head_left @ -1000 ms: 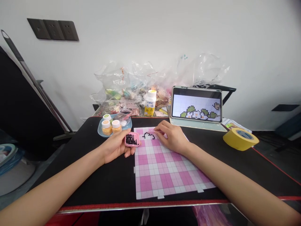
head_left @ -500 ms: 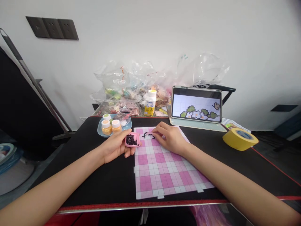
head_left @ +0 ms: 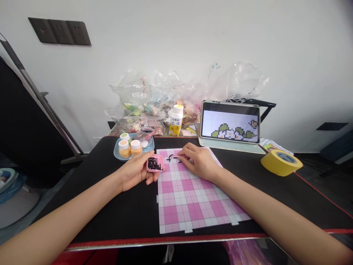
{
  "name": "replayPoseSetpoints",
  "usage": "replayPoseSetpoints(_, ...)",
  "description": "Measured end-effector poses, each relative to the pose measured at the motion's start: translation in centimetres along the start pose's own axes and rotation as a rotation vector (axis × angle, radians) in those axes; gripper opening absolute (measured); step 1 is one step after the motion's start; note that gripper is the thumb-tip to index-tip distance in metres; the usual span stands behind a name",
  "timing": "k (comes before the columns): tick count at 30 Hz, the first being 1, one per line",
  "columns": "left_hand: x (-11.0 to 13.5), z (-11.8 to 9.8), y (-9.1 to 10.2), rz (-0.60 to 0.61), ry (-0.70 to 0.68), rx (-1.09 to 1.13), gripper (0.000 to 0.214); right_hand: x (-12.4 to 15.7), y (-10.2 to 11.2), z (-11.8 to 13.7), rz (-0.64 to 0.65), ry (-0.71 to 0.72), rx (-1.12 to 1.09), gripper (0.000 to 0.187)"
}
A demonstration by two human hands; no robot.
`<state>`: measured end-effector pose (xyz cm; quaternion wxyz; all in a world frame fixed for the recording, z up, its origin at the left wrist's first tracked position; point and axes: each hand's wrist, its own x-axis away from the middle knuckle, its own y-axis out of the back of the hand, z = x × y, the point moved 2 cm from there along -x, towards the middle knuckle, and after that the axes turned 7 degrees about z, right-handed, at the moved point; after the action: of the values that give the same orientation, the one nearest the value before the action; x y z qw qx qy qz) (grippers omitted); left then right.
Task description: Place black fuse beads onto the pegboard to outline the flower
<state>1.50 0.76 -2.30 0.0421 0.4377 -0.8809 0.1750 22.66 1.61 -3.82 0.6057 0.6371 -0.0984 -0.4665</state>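
The table (head_left: 116,213) was covered in black, its front edge trimmed in red. At its back left corner, a tray (head_left: 150,146) was coloured blue. The board (head_left: 179,198) was checked in pink and white; the beads (head_left: 154,163) in the pink box (head_left: 160,160) were coloured black. Near the right edge, the tape (head_left: 277,164) was coloured yellow.

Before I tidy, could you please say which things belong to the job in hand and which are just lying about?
Seemingly in use:
- small pink plastic tray of black beads, in the left hand
- thin pink tool, in the right hand
- pink-and-white checked board
- grey rectangular tablet

Probably lying about:
- round yellow tape roll
- white-and-yellow bottle
- grey metal pole
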Motion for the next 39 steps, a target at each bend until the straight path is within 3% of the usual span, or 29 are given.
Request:
replayPoseSetpoints(9, 0.0, 0.1, 0.0, -0.015, -0.011, -0.029, 0.048, -0.1, 0.6, 0.4, -0.061, -0.004, -0.016, 0.021)
replayPoseSetpoints(16, -0.1, 0.2, 0.3, -0.018, -0.033, -0.057, 0.054, -0.1, 1.1, 1.3, -0.175, 0.128, -0.086, 0.023)
replayPoseSetpoints(26, 0.0, 0.1, 0.0, -0.037, 0.007, -0.054, 0.046, 0.0, 0.9, 2.1, -0.089, 0.184, 0.034, 0.028)
replayPoseSetpoints(39, 0.0, 0.0, -0.4, 0.002, -0.007, -0.06, 0.047, -0.1, 0.2, 2.1, -0.046, 0.247, -0.012, 0.023)
